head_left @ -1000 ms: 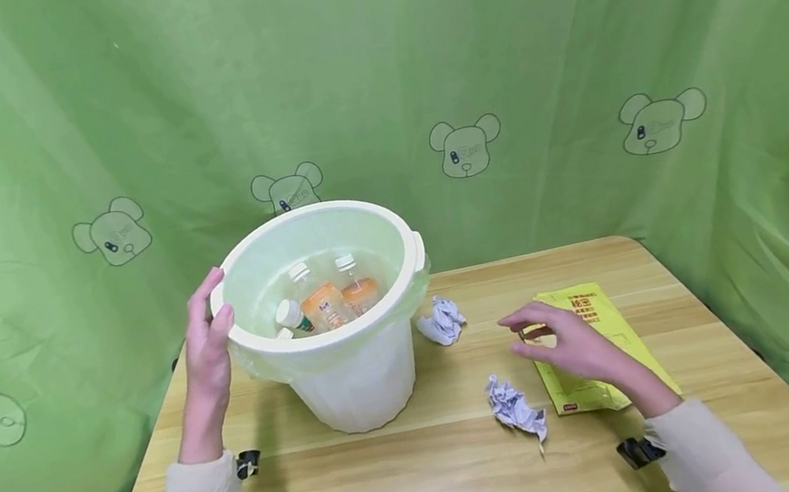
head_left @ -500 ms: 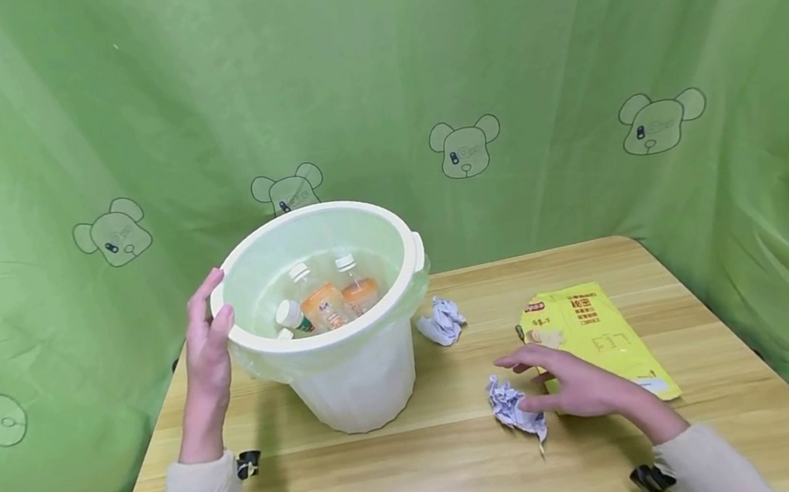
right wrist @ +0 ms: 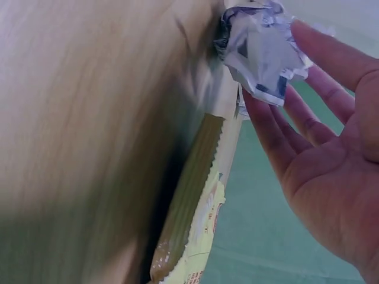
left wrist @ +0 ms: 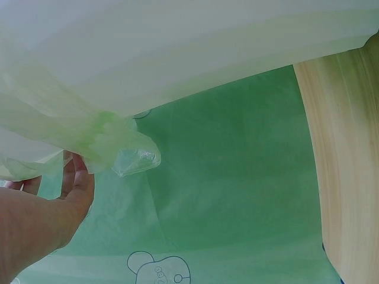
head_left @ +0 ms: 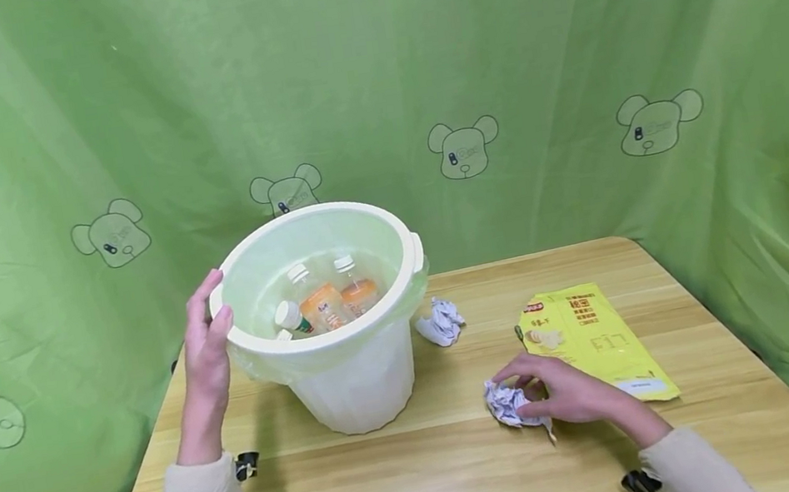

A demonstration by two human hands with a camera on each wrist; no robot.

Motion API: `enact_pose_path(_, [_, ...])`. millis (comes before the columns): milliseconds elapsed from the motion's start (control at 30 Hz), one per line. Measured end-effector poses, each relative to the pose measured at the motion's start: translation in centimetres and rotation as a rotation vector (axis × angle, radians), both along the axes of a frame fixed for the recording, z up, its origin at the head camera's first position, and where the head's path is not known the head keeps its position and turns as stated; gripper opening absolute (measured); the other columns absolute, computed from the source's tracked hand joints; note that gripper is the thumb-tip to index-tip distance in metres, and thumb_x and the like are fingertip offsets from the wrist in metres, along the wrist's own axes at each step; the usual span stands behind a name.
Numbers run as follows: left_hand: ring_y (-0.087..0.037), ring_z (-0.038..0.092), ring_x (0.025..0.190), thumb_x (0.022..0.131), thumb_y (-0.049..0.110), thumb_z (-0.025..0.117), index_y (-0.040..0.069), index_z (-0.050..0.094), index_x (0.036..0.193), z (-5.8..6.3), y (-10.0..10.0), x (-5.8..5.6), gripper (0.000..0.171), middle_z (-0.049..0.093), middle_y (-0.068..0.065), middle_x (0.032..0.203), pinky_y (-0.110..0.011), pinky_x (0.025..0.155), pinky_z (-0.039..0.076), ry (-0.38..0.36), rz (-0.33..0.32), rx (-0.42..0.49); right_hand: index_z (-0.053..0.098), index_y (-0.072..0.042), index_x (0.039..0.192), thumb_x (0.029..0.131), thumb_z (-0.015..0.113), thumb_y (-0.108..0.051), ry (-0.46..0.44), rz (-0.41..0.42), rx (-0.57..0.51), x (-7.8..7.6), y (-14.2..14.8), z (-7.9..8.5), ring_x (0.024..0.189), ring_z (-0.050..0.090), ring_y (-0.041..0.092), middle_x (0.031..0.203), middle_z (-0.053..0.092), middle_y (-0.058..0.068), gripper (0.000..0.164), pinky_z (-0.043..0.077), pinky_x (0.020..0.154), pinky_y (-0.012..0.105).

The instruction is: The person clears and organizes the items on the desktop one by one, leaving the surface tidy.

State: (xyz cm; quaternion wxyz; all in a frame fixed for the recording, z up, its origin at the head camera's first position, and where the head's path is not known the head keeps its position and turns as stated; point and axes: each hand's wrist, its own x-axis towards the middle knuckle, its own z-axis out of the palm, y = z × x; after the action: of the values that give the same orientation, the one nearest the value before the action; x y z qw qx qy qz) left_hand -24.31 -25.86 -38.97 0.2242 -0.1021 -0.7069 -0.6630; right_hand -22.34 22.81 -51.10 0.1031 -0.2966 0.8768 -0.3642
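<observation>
A white trash bin point(head_left: 362, 389) with a pale green liner stands tilted on the table, and my left hand point(head_left: 206, 348) holds its rim at the left. In the left wrist view the fingers of my left hand point(left wrist: 44, 219) lie against the rim and liner. Several plastic bottles point(head_left: 327, 306) lie inside the bin. To the right, my right hand point(head_left: 562, 390) pinches a crumpled ball of paper point(head_left: 503, 403) at the table surface. The right wrist view has this crumpled paper point(right wrist: 260, 50) between the thumb and fingers.
A second crumpled paper point(head_left: 440, 322) lies just right of the bin. Behind my right hand is a flat yellow snack packet point(head_left: 607, 334). The wooden table point(head_left: 398, 489) meets a green curtain point(head_left: 523, 26) at its back and sides.
My right hand has come away from the yellow packet, moved toward the near side, and taken hold of the nearer crumpled paper, which has shifted slightly. The left hand stays on the rim.
</observation>
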Motion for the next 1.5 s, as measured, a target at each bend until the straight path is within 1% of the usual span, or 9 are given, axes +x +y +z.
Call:
enact_pose_path(100, [-0.021, 0.033, 0.149, 0.099, 0.025, 0.051, 0.015, 0.043, 0.156, 0.0, 0.0, 0.0, 0.059, 0.032, 0.003, 0.165, -0.014, 0.11, 0.043, -0.001, -0.005, -0.001, 0.067, -0.014, 0.129, 0.09, 0.08, -0.016, 0.012, -0.016, 0.016, -0.2, 0.0, -0.3, 0.105, 0.067, 0.019, 0.124, 0.067, 0.002, 0.042, 0.06, 0.089, 0.033])
enact_pose_path(233, [-0.021, 0.032, 0.15, 0.099, 0.026, 0.052, 0.016, 0.043, 0.156, -0.1, 0.0, 0.0, 0.059, 0.031, 0.003, 0.166, -0.014, 0.11, 0.043, -0.004, -0.007, -0.003, 0.068, -0.014, 0.125, 0.09, 0.079, -0.015, 0.032, -0.032, 0.02, -0.5, -0.1, -0.8, 0.102, 0.067, 0.015, 0.12, 0.069, -0.001, 0.037, 0.06, 0.087, 0.031])
enact_pose_path(333, [-0.021, 0.032, 0.15, 0.099, 0.026, 0.051, 0.015, 0.043, 0.157, 0.0, 0.0, 0.0, 0.059, 0.031, 0.003, 0.166, -0.015, 0.111, 0.043, -0.004, -0.008, -0.005, 0.069, -0.013, 0.123, 0.09, 0.079, -0.012, 0.051, -0.032, 0.01, -0.6, -0.1, -0.9, 0.1, 0.067, 0.015, 0.118, 0.07, 0.001, 0.034, 0.06, 0.085, 0.03])
enact_pose_path(467, [-0.021, 0.032, 0.15, 0.099, 0.025, 0.051, 0.015, 0.043, 0.157, 0.0, 0.0, 0.0, 0.059, 0.031, 0.002, 0.166, -0.015, 0.111, 0.043, -0.001, -0.003, -0.008, 0.07, -0.013, 0.122, 0.091, 0.078, -0.012, 0.05, -0.04, 0.007, -0.9, -0.2, -0.9, 0.1, 0.066, 0.014, 0.117, 0.07, 0.0, 0.032, 0.06, 0.084, 0.029])
enact_pose_path(767, [-0.022, 0.035, 0.148, 0.098, 0.025, 0.051, 0.015, 0.043, 0.157, 0.0, 0.0, 0.0, 0.06, 0.032, 0.002, 0.166, -0.015, 0.109, 0.044, 0.0, 0.004, -0.014, 0.072, -0.014, 0.12, 0.09, 0.078, -0.012, 0.059, -0.09, 0.014, -1.1, 0.0, -1.1, 0.1, 0.067, 0.016, 0.114, 0.072, -0.001, 0.031, 0.06, 0.087, 0.03])
enact_pose_path(900, [-0.021, 0.034, 0.149, 0.098, 0.025, 0.051, 0.014, 0.043, 0.157, 0.0, 0.0, 0.0, 0.06, 0.032, 0.002, 0.166, -0.017, 0.112, 0.042, 0.001, 0.008, -0.016, 0.072, -0.016, 0.12, 0.089, 0.078, -0.013, 0.064, -0.115, 0.007, -1.3, 0.2, -1.1, 0.1, 0.068, 0.015, 0.115, 0.072, -0.001, 0.031, 0.06, 0.088, 0.03])
enact_pose_path(1100, [-0.02, 0.032, 0.151, 0.099, 0.025, 0.051, 0.015, 0.044, 0.156, 0.1, 0.0, 0.0, 0.059, 0.032, 0.003, 0.166, -0.024, 0.118, 0.04, -0.003, 0.01, -0.024, 0.071, -0.016, 0.121, 0.09, 0.078, -0.014, 0.068, -0.136, -0.026, -1.4, 0.3, -0.7, 0.101, 0.069, 0.018, 0.115, 0.072, 0.0, 0.031, 0.061, 0.09, 0.034])
enact_pose_path(1367, [-0.019, 0.03, 0.151, 0.099, 0.025, 0.051, 0.014, 0.044, 0.156, 0.1, 0.0, 0.0, 0.059, 0.033, 0.003, 0.166, -0.032, 0.123, 0.036, -0.002, 0.016, -0.036, 0.07, -0.014, 0.123, 0.092, 0.077, -0.015, 0.037, -0.182, -0.063, -1.3, 0.5, 0.8, 0.103, 0.068, 0.019, 0.117, 0.071, 0.003, 0.032, 0.059, 0.086, 0.024])
enact_pose_path(1500, [-0.018, 0.03, 0.152, 0.099, 0.025, 0.051, 0.014, 0.043, 0.156, 0.1, 0.0, 0.0, 0.059, 0.033, 0.003, 0.166, -0.032, 0.123, 0.035, -0.003, 0.018, -0.035, 0.07, -0.013, 0.125, 0.092, 0.076, -0.014, 0.043, -0.189, -0.071, -1.4, 0.4, 1.4, 0.104, 0.068, 0.021, 0.119, 0.071, 0.006, 0.034, 0.06, 0.086, 0.024])
